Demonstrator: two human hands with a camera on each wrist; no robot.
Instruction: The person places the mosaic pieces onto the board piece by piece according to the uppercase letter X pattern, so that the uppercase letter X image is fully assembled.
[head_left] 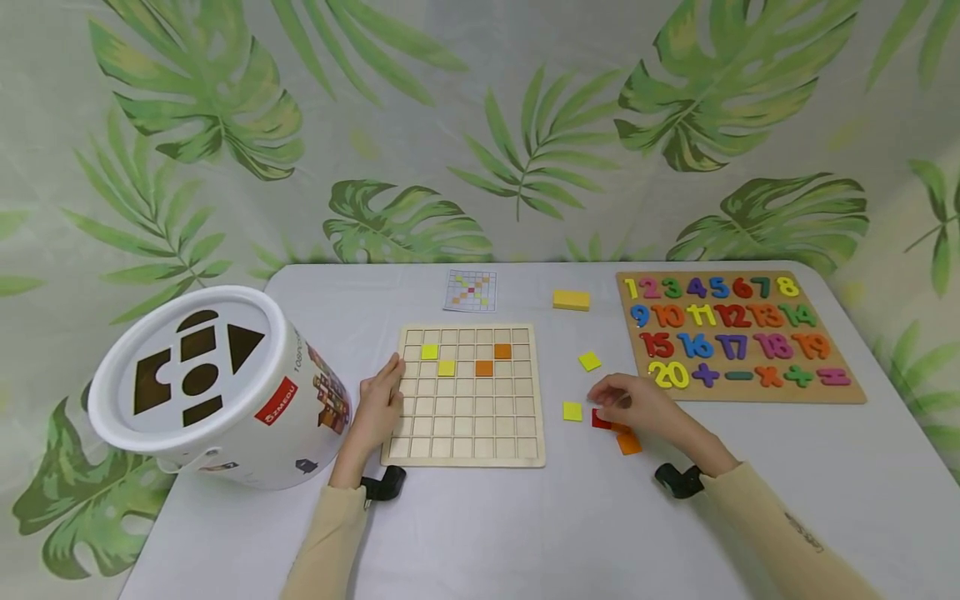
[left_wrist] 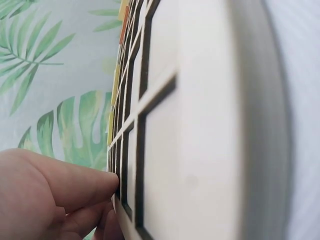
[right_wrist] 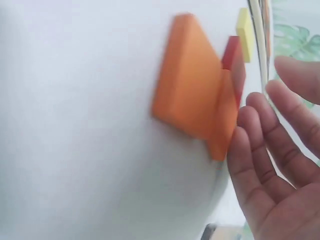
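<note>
Tile-picking seems underway, needing a pinch next. The right hand (head_left: pixel 636 403), fingers loose, is at a red square tile (head_left: pixel 598 419); the left hand (head_left: pixel 379 406), fingers extended, touches a wooden gridded board (head_left: pixel 465 408).

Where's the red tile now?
In the head view, the red tile lies right of the grid board, beside orange tiles, near the right hand.
</note>
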